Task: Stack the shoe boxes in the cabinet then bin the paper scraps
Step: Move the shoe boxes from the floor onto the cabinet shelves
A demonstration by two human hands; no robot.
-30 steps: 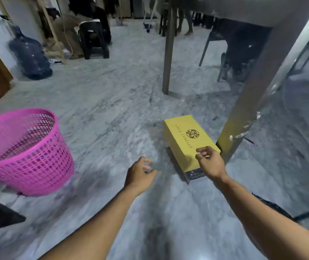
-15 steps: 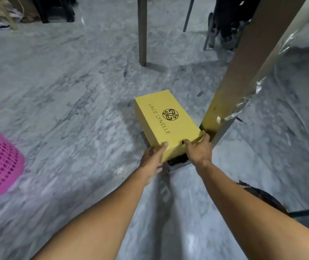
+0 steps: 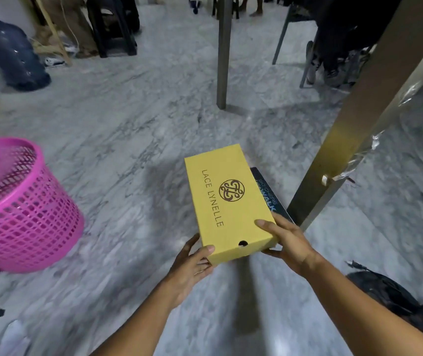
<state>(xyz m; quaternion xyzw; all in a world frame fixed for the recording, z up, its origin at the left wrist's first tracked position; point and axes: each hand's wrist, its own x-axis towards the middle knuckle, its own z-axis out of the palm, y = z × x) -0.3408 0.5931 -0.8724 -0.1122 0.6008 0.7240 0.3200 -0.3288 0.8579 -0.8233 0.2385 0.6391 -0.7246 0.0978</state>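
Head view: both hands, left hand [image 3: 191, 263] and right hand [image 3: 286, 242], clamp the yellow shoe box's [image 3: 227, 199] near end, long axis pointing away

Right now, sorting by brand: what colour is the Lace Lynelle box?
Yellow shoe box, head view.

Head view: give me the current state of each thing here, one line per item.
yellow shoe box: lid closed, held at its near end by both hands.
left hand: gripping the box's near left corner.
right hand: gripping the box's near right corner.
dark shoe box: mostly hidden behind the yellow one, beside the table leg.
pink basket: upright on the floor, contents not visible.
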